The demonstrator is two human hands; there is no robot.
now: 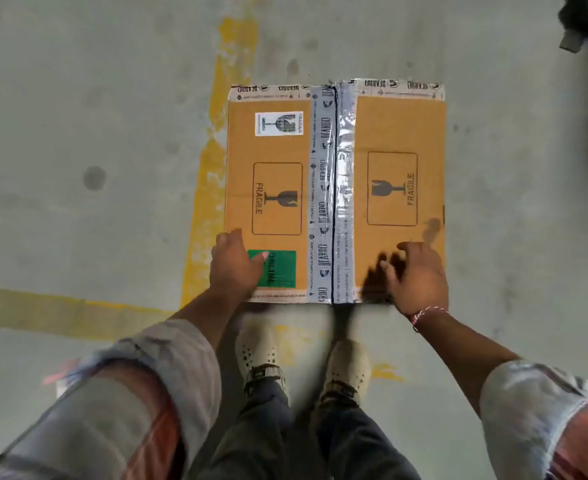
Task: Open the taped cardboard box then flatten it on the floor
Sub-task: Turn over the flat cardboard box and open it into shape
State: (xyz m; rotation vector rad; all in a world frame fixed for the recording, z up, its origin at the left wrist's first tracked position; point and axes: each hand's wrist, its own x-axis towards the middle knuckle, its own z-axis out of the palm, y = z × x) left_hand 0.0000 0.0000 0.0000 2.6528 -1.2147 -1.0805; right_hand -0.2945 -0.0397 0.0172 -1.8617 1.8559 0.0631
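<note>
Left hand: the bare left hand (235,268) lies palm down on the near left corner of the brown cardboard box (398,133), fingers loosely spread and holding nothing; its fingertips overlap the edge of a green rectangular sticker (280,270).
Right hand: the bare right hand (418,277) is at the near right corner of the same box, fingers spread and grasping nothing; whether the palm presses on the cardboard or sits just above it cannot be told, as the hand is blurred and casts a dark shadow to its left.
Right wrist: a red and white thread band (424,315) circles it.
Sleeves: pale grey rolled sleeves (178,355) cover both upper forearms.
Box: it lies on the floor directly in front of the person, its two top flaps meeting at a dark centre seam.
Tape: a grey printed tape strip (323,188) runs along the seam from the far edge to the near edge, with glossy clear tape just right of it; printed tape also borders the far edge.
Markings: each flap carries a black framed "FRAGILE" glass symbol; a white fragile label (278,123) sits near the far left corner.
Feet: two cream perforated shoes (258,351) stand just behind the near edge of the box.
Floor: grey concrete floor (95,98) with worn yellow painted lines (213,168), one passing beside and under the left edge of the box.
</note>
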